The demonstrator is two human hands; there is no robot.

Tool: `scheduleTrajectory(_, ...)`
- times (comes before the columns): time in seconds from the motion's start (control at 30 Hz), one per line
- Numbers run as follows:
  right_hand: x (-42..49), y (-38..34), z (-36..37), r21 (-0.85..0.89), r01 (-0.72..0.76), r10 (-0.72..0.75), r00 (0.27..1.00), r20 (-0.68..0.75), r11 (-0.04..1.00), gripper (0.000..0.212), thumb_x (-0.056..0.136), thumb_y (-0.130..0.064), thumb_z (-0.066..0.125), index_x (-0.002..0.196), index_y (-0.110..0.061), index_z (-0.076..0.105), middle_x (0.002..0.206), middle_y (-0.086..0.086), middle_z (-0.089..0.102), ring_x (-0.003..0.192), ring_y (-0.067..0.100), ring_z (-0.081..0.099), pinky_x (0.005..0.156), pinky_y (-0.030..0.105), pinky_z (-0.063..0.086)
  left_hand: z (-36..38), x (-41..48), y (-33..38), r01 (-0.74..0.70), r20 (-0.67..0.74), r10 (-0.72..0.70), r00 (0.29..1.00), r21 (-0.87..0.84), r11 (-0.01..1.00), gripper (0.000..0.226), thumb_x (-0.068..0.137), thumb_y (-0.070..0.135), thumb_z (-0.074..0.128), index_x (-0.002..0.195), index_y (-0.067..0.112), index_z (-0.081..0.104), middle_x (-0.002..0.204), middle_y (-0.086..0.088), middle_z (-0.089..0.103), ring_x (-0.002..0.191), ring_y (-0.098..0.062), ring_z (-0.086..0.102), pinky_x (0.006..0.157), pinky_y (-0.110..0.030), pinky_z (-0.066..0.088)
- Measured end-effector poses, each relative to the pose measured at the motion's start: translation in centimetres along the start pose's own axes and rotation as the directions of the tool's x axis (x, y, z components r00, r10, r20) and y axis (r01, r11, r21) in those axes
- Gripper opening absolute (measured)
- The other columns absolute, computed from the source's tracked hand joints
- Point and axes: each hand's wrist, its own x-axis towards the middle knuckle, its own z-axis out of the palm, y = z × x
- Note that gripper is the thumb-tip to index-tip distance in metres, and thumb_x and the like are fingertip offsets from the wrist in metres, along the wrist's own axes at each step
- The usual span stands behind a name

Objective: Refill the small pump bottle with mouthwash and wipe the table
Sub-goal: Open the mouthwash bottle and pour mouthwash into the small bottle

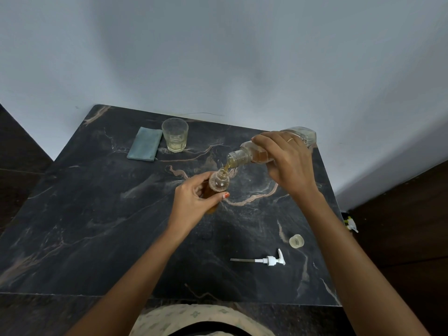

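Pale grey walls are backing a dark veined surface point(97, 226), on which the refill is being carried out. Well to the left of the small pump bottle point(219, 181) and beyond it, a folded grey-blue cloth point(145, 147) is lying flat. A glass point(175, 135) holding a little pale liquid is standing just beside the cloth's right edge.

The small pump bottle itself is being held near the middle of the surface by the left hand point(194, 197), whose fingers and thumb are curled round its body. Whether its base is resting on the stone cannot be told. Amber mouthwash is being poured into its open neck in a thin stream from the large bottle point(242, 155). That bottle is being tipped just above and to the right of it, gripped round the body by the right hand point(288, 161). Further right of the small bottle and nearer the person, the pump head point(271, 260) is lying on its side and a clear cap point(296, 240) is sitting close by.

The filling step is judged to be under way, with the small bottle looking well filled. Next, the large bottle is likely to need levelling before the neck overflows. The pump is then to be screwed back and the cloth taken up for wiping.
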Motion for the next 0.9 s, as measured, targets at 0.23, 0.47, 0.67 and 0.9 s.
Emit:
scheduleTrajectory(0.23, -0.3, -0.1, 0.1, 0.011, -0.012, 0.011, 1.0, 0.021, 1.0, 0.037, 0.064, 0.005, 0.069, 0.099, -0.008, 0.065, 0.095, 0.007, 0.072, 0.085, 0.027, 0.067, 0.073, 0.032, 0.05, 0.2, 0.0, -0.1, 0.012, 0.009, -0.012, 1.0, -0.011, 1.0, 0.049, 0.064, 0.006, 0.079, 0.102, 0.032, 0.06, 0.098, 0.013, 0.067, 0.096, 0.002, 0.063, 0.081, -0.008, 0.046)
scheduleTrajectory(0.47, -0.9, -0.5, 0.6, 0.03, -0.047, 0.045, 0.997, 0.069, 0.998, 0.045, 0.059, 0.01, 0.072, 0.099, -0.009, 0.066, 0.096, 0.005, 0.072, 0.087, 0.025, 0.067, 0.073, 0.031, 0.049, 0.4, -0.1, -0.1, 0.015, 0.011, -0.015, 1.0, -0.006, 1.0, 0.05, 0.064, 0.007, 0.078, 0.102, 0.033, 0.059, 0.098, 0.013, 0.066, 0.096, 0.002, 0.063, 0.081, -0.008, 0.046)
scheduleTrajectory(0.67, -1.8, -0.8, 0.7, 0.051, -0.105, 0.1, 0.991, 0.092, 0.993, 0.043, 0.061, 0.006, 0.073, 0.1, -0.01, 0.065, 0.096, 0.004, 0.072, 0.087, 0.025, 0.067, 0.073, 0.031, 0.049, 0.6, -0.2, -0.4, 0.031, 0.011, -0.031, 0.999, -0.01, 0.999, 0.049, 0.064, 0.008, 0.079, 0.107, 0.023, 0.061, 0.101, 0.005, 0.068, 0.097, -0.001, 0.063, 0.083, -0.011, 0.047)
scheduleTrajectory(0.9, -3.9, -1.3, 1.8, 0.182, -0.287, 0.273, 0.957, 0.1, 0.94, 0.047, 0.06, 0.001, 0.078, 0.104, -0.009, 0.062, 0.096, 0.006, 0.071, 0.085, 0.026, 0.067, 0.073, 0.033, 0.05, 0.9, -0.5, -0.9, 0.061, 0.022, -0.06, 0.998, -0.03, 0.998, 0.049, 0.064, 0.006, 0.079, 0.104, 0.025, 0.06, 0.099, 0.009, 0.066, 0.096, 0.001, 0.063, 0.082, -0.009, 0.046)
